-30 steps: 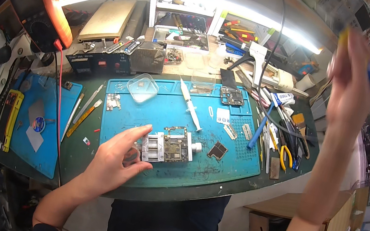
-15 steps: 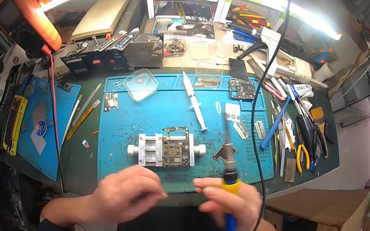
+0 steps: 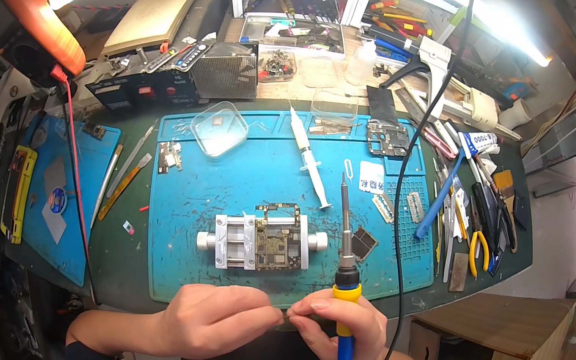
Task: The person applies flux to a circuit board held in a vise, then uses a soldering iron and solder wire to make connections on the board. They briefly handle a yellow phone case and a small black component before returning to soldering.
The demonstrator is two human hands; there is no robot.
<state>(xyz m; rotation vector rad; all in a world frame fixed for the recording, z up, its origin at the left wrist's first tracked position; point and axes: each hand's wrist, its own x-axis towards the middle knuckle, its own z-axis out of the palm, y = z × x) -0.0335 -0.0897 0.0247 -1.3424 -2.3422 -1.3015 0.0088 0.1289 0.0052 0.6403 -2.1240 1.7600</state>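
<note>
My right hand (image 3: 354,330) is closed around a soldering iron (image 3: 347,287) with a yellow and blue handle, its tip pointing up and away over the mat. My left hand (image 3: 221,319) is pinched, and its fingertips meet those of the right hand at the mat's near edge. Whatever lies between the fingertips is too small to make out. Beyond the hands, a silver clamp holder (image 3: 231,241) grips a circuit board (image 3: 275,243). A dark square piece (image 3: 363,245) lies just right of the iron's shaft.
On the blue mat (image 3: 202,188) lie a syringe (image 3: 309,157), a clear dish (image 3: 220,129), another board (image 3: 387,140) and blades (image 3: 416,207). Pliers (image 3: 478,252) and hand tools crowd the right side. The iron's black cable (image 3: 401,238) crosses the mat. A multimeter (image 3: 42,21) stands left.
My two hands have come together until their fingertips meet. The iron has swung more upright and slightly left, leaving the dark square piece in fuller view.
</note>
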